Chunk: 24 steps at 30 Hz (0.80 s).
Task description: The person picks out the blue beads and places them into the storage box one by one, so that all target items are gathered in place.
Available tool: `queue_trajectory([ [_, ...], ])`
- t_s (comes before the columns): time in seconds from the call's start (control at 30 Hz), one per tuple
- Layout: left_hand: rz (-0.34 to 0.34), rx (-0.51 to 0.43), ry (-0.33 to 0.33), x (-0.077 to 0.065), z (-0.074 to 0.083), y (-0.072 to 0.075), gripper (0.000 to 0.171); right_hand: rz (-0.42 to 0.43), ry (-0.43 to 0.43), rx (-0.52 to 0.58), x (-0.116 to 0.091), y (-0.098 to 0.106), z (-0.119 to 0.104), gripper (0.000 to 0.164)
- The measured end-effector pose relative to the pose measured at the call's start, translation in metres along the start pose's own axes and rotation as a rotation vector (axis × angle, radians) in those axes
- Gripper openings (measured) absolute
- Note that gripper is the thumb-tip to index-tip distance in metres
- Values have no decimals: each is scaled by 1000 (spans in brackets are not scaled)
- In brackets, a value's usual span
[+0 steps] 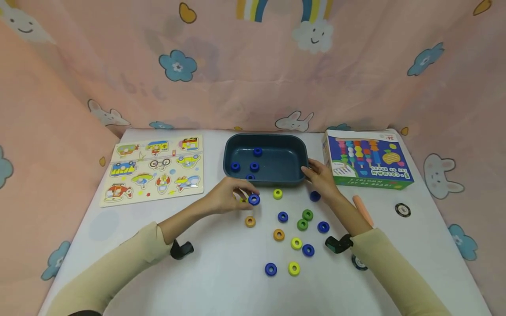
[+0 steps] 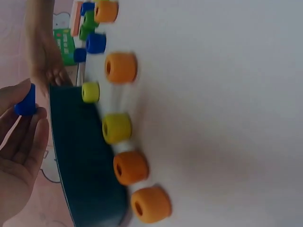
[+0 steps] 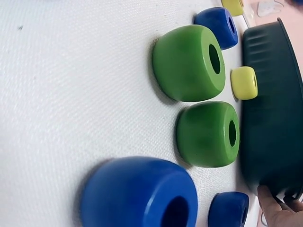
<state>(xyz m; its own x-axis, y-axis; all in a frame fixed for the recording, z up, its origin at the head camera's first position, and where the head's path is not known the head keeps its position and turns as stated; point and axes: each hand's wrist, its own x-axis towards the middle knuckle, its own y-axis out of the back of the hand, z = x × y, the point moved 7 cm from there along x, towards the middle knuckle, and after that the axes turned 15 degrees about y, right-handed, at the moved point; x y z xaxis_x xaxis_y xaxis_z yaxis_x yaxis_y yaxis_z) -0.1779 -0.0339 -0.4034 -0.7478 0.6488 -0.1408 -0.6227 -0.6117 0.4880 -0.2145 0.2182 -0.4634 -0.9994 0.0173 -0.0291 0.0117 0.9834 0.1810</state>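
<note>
— Pink printed cloth [image 1: 237, 66] hangs behind. Below it?

— White bench [image 1: 221, 272], weave visible close up. Flat puzzle board [image 1: 141, 198] at left, boxy carton [image 1: 369, 160] at right, bead pictures on its top.

— Between those?

— Tray [image 1: 282, 164]: dark teal, smooth, probably plastic, rounded corners. Long axis runs left to right. Four blue beads [image 1: 257, 154] inside, one part hidden by the near wall.

— Hands?

— Right hand [image 1: 322, 177]: fingers hold the tray's near right corner. Left hand [image 1: 227, 195]: fingers clamped on a held blue bead [image 2: 27, 101].

— Where exactly is that bead?

— Between the left fingertips, raised off the bench, just outside the tray's near long wall, left of its middle. My judgement: the near rim is the relation that counts, and the left hand is closer to that stretch.

— Its long axis?

— None clear. Squat barrel, hole through the middle.

— Loose ones?

— Green beads [image 3: 182, 64], orange beads [image 2: 123, 67], yellow beads [image 3: 242, 84], more blue; same barrel form, faint sheen, scattered on the tray's near side.
</note>
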Motion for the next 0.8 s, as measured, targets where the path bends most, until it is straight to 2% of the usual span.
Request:
queue_trajectory([
  [0.1, 51, 36, 2, 20, 0, 14, 32, -1, 3, 7, -1, 0, 0, 51],
  [0.23, 118, 73, 40, 44, -1, 32, 32, 3, 5, 8, -1, 0, 1, 50],
  [0.33, 142, 112, 77, 61, -2, 41, 32, 8, 7, 17, -2, -1, 2, 50],
  [0.57, 107, 217, 103, 98, 0, 49, 34, 20, 3, 7, -2, 1, 2, 49],
  [0.8, 88, 199, 130, 126, 2, 53, 34, 16, 11, 16, 0, 1, 2, 50],
])
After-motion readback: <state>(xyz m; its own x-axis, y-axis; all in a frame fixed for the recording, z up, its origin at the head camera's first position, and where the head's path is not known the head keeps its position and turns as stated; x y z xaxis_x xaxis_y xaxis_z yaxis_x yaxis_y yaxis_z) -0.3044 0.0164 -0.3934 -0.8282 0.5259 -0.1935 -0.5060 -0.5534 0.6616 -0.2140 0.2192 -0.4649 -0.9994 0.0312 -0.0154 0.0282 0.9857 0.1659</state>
